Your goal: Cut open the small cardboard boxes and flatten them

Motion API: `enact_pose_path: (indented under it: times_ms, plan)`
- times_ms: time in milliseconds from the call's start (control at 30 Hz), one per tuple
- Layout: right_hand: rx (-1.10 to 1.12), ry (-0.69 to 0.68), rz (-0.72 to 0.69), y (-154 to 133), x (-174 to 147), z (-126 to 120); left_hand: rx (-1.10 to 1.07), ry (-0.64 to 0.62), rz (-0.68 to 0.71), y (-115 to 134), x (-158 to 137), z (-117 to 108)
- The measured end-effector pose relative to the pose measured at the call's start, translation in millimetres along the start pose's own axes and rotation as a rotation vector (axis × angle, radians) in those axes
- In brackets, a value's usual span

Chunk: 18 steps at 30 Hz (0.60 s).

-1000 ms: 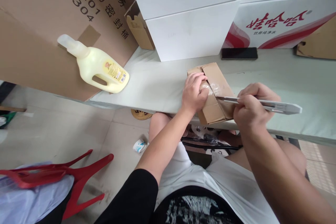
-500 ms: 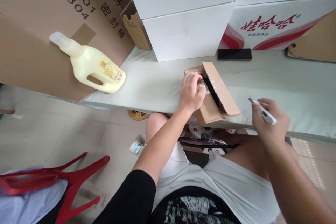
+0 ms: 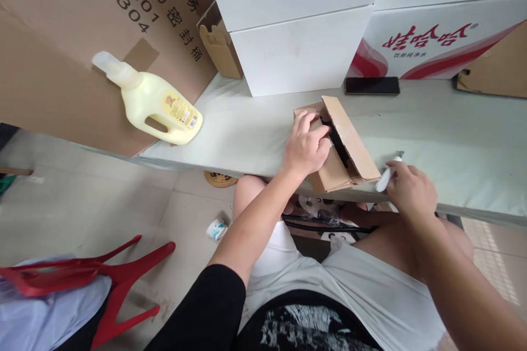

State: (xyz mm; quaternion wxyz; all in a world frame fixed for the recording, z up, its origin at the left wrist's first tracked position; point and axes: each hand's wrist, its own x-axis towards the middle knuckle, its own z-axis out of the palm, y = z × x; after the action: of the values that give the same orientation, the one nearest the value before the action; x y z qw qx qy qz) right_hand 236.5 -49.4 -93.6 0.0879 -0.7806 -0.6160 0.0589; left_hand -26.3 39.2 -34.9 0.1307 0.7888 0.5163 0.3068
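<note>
A small brown cardboard box (image 3: 327, 173) lies at the table's front edge, its long flap (image 3: 349, 140) raised and a dark gap showing beside it. My left hand (image 3: 307, 145) rests over the box's left part, fingers bent around its top and fingertips at the gap. What lies inside the box is hidden. To the right of it, low over the table edge, my right hand (image 3: 411, 189) grips a white utility knife (image 3: 387, 178) whose short blade points up and away from me. The knife is apart from the box.
A yellow jug-like bottle (image 3: 160, 107) stands left on the table (image 3: 247, 142) by a large carton (image 3: 61, 66). White boxes (image 3: 300, 52) line the back, with a black phone (image 3: 373, 86) before them. A red plastic stool or chair (image 3: 119, 279) is on the floor at left.
My right hand has moved left toward the box and turned the knife, so its handle now points toward me. My left fingers have shifted over the gap. The view has moved slightly.
</note>
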Motion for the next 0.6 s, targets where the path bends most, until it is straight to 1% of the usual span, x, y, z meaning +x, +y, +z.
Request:
enact_pose_path:
  times_ms: [67,133,300,467,533,600]
  plan:
    - [-0.007,-0.019,0.003,-2,-1,0,0.008,-0.006,0.003,0,-1,-1]
    - [-0.020,-0.047,0.000,-4,-2,-2,-0.002,0.015,-0.003,-3,-1,1]
    - [-0.004,-0.086,-0.011,-6,-4,-6,-0.083,0.137,-0.025,-13,-7,5]
    - [0.189,0.004,0.023,-10,-11,-10,-0.227,0.223,-0.015,-26,-21,-6]
    - [0.271,0.020,0.010,-13,-16,-13,-0.295,0.227,-0.021,-31,-26,-11]
    - [0.339,0.015,0.005,-17,-21,-15,-0.319,0.196,-0.051,-34,-31,-16]
